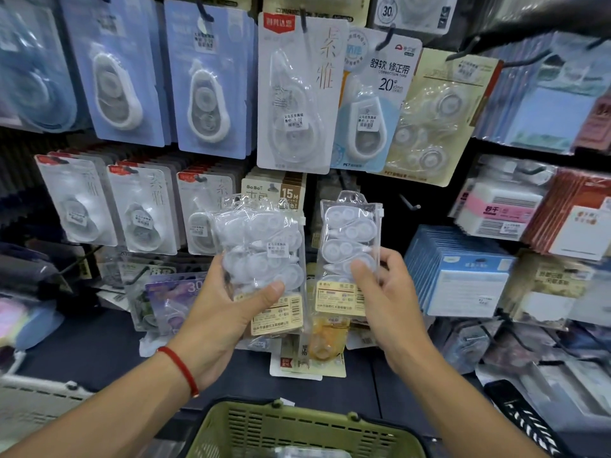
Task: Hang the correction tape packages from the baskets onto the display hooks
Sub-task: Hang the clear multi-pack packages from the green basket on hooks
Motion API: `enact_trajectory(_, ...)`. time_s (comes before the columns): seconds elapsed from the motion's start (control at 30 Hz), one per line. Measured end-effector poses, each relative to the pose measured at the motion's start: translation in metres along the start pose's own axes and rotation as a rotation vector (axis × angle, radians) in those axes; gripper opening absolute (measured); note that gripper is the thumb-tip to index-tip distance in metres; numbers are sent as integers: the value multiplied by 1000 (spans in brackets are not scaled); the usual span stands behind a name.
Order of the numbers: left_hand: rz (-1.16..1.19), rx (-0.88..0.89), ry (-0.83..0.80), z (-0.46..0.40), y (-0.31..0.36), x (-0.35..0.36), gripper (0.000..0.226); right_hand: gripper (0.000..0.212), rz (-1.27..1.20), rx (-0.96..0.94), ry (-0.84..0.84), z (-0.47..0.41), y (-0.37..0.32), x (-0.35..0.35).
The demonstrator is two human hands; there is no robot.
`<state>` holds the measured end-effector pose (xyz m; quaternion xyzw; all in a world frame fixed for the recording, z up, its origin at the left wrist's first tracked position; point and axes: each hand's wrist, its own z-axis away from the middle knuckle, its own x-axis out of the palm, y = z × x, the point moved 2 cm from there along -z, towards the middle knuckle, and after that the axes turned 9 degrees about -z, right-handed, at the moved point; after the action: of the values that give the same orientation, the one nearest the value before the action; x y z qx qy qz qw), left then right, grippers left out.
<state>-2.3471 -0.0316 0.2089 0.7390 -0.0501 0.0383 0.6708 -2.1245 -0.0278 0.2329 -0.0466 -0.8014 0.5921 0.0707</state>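
Head view: left hand (231, 312) grips a stack of packs (261, 256), right hand (386, 292) pinches 1 pack (347, 246). Hanging step; next, thread its hole onto bare hook (410, 203).

Blue hanging card (375, 104) reads "CORRECTION TAPE", "20" and "PET". Beige card (274, 190) behind reads "BoBo" and "15M". Top pack (413, 11) shows "30"; purple pack (175, 299) "30".

Stationery shop, seemingly: price-tagged packs (291, 104) on hooks (386, 38)
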Motion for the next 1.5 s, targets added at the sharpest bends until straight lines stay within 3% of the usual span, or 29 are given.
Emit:
enact_trajectory(0.43, -32, 25, -1, 1, 2, -1, 86, 15, -42, -24, 20, -4, 2, -3)
enact_trajectory(0.57, -28, 39, 7, 1, 1, -3, 87, 28, -7, 4, 16, -6, 4, -6)
enact_trajectory(0.63, -40, 43, -2, 0, 0, -4, 88, 43, 112, 71, 3, -9, 9, -9)
enact_trajectory(0.7, -48, 47, -12, 0, -1, -4, 88, 56, 391, 171, -7, -10, 13, -14)
enact_trajectory(0.77, -59, 52, -27, -1, -3, -4, 88, 49, 556, 199, -62, -7, 17, -15)
enact_trajectory(0.87, -68, 59, -61, 0, -8, -1, 85, 23, 441, 167, -186, 0, 13, -8)
enact_trajectory(1.03, -47, 37, -99, 4, -11, 9, 82, 49, 271, 120, -337, 14, 8, 17)
enact_trajectory(1.13, 22, -13, -146, 7, -9, 14, 69, 42, 222, 81, -296, 15, 11, 19)
enact_trajectory(1.27, 59, -17, -147, 9, -2, 14, 51, 10, 121, 75, -255, 12, 15, 16)
enact_trajectory(1.5, 82, -43, -105, 6, -1, 9, 47, 12, 35, 17, 4, 8, 5, 6)
